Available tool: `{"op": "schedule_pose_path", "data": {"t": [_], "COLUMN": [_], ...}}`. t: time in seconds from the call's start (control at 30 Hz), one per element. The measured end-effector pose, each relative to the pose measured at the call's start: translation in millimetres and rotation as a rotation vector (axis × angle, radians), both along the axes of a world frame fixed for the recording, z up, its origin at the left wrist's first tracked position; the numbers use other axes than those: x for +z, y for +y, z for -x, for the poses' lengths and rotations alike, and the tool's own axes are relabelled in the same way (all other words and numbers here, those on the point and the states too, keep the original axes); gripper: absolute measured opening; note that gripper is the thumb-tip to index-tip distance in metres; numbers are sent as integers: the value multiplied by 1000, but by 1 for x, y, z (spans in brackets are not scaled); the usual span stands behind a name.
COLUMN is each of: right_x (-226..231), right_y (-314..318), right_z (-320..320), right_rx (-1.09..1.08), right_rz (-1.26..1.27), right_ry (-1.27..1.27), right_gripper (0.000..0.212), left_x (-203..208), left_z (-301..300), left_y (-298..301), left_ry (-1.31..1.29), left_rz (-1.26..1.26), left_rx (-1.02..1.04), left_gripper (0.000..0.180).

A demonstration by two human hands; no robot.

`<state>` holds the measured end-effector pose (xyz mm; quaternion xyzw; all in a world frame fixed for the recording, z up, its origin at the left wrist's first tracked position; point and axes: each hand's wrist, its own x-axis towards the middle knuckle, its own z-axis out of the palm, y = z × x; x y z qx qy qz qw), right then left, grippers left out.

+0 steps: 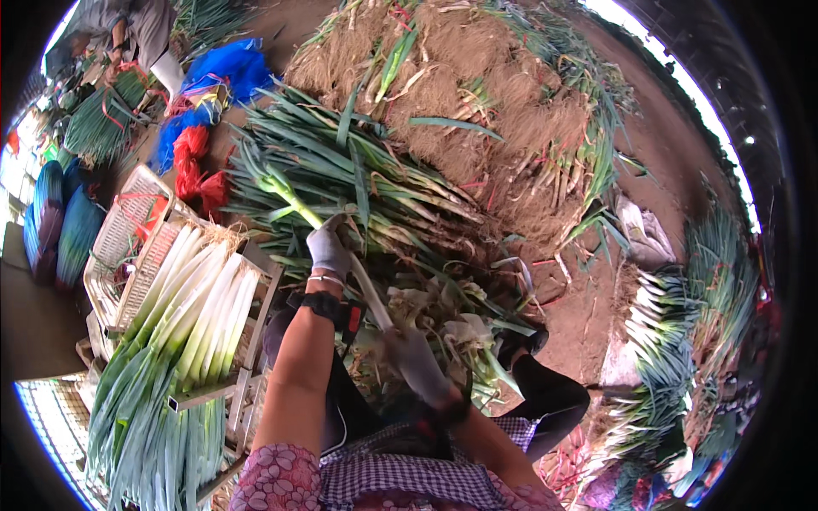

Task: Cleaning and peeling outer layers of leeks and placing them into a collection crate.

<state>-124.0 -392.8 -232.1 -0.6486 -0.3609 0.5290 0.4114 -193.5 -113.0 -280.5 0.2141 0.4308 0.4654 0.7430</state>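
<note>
My gloved left hand (331, 247) is closed around a large green onion (294, 203). Its leafy end points up and to the left, and its pale stem (368, 291) slants down toward my right hand (416, 362). That hand, gloved too, is at the stem's lower end; motion smears its fingers, so its grip is unclear. Just beyond my left hand lies a heap of untrimmed green onions (341, 157) with dark leaves and soil-brown roots. Stripped leaves and peelings (417, 311) lie below the stem, between my legs.
Cleaned green onions (200, 307) rest on a metal frame (247, 375) at my left, by a plastic crate (136, 221). Red netting (192, 162) and blue netting (226, 72) lie beyond. Root waste (477, 51) is piled ahead. More onions (656, 341) line the right. Another person (145, 34) works far left.
</note>
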Motion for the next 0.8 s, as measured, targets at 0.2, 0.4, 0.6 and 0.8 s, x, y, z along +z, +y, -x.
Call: {"op": "schedule_pose_path", "data": {"t": [0.2, 0.4, 0.6, 0.8], "right_x": [103, 157, 21, -180], "right_y": [-47, -119, -6, 136], "right_z": [-12, -77, -190, -324], "right_rx": [-85, 8, -264, -331], "right_rz": [89, 118, 12, 73], "right_ry": [-276, 115, 356, -106], "right_gripper": [43, 43, 43, 56], "left_x": [-37, 20, 98, 108], "left_z": [-37, -14, 1, 40], "left_y": [-30, 35, -22, -16], "left_ry": [131, 188, 15, -18], "left_rz": [120, -78, -330, -134], "left_rx": [-94, 188, 34, -71], "left_gripper": [15, 31, 20, 21]}}
